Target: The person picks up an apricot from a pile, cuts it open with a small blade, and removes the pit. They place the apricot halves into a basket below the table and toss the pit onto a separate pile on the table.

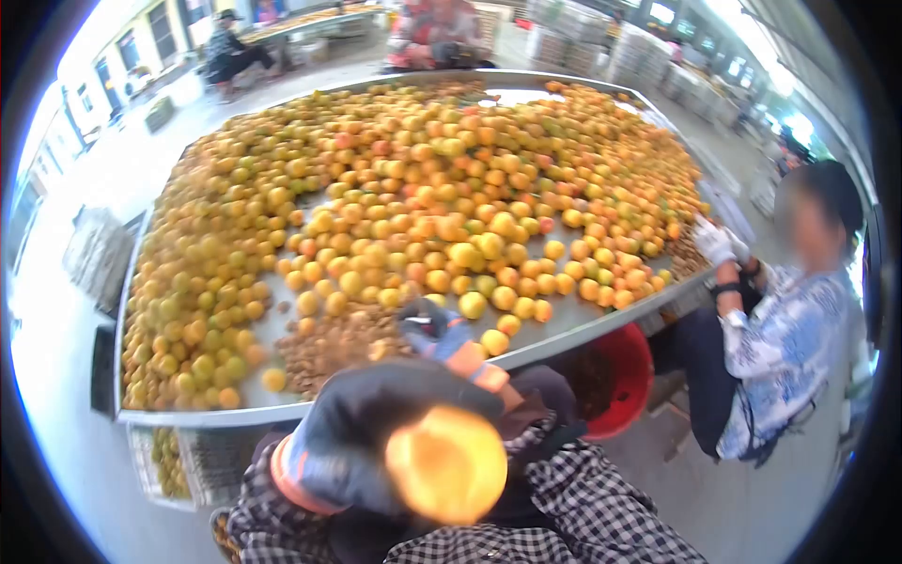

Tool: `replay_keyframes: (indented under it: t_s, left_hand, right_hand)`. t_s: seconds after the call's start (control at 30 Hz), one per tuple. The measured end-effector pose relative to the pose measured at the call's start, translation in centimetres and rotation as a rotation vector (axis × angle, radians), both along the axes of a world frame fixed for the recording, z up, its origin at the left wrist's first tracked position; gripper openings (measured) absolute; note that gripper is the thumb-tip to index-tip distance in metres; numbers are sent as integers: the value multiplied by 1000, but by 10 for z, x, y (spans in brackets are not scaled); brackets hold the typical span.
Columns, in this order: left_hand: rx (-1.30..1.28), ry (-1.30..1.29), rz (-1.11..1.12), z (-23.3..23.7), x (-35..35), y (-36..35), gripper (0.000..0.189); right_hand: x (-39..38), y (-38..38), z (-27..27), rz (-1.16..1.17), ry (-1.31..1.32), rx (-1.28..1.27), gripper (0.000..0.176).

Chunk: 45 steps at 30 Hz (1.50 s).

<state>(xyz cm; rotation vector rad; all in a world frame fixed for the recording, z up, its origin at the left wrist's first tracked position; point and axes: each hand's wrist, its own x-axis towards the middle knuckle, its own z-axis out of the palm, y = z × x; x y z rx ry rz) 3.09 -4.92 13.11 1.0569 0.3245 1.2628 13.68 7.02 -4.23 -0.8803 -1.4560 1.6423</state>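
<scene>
The left hand [366, 423] curls round a fruit [446, 465], probably soft, best cupped by its sides; the right hand's [440, 335] grip, near the tabletop's [601, 322] near edge, is unclear.

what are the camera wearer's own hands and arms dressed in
The left hand wears a blue-grey glove with dark fingers and an orange cuff. The right hand wears a similar glove, also with an orange cuff. Black-and-white checked cloth shows further down; how much is sleeve is unclear.
</scene>
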Motion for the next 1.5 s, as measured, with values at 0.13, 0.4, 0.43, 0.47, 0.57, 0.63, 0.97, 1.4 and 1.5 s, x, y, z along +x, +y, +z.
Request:
replay_keyframes:
  t_s: [0.13,0.4,0.43,0.47,0.57,0.63,0.97,1.4,1.5]
  left_hand:
    - [148,-51,-244,1,19,19,67]
    - [-98,-193,-284,-1,30,5,68]
    - [-97,-195,-282,-2,29,5,68]
    - [-84,-198,-289,-3,29,4,68]
    - [-31,-198,-320,-4,30,6,68]
    - [6,-192,-339,-4,31,7,69]
    - [206,-143,-302,-4,33,13,70]
    - [345,-120,-246,-5,19,13,71]
    - [335,-163,-261,-3,18,11,71]
  right_hand:
    - [6,-1,19,12,-109,92,14]
    - [-1,-2,3,15,-133,241,15]
    - [-2,-2,1,20,-121,213,20]
    - [-1,-4,1,20,-124,209,20]
    - [1,-4,8,50,-225,198,26]
    - [2,-4,6,69,-180,182,28]
    - [4,-9,7,44,-67,103,20]
    - [4,-11,8,77,10,52,18]
    - [4,-12,4,67,5,49,18]
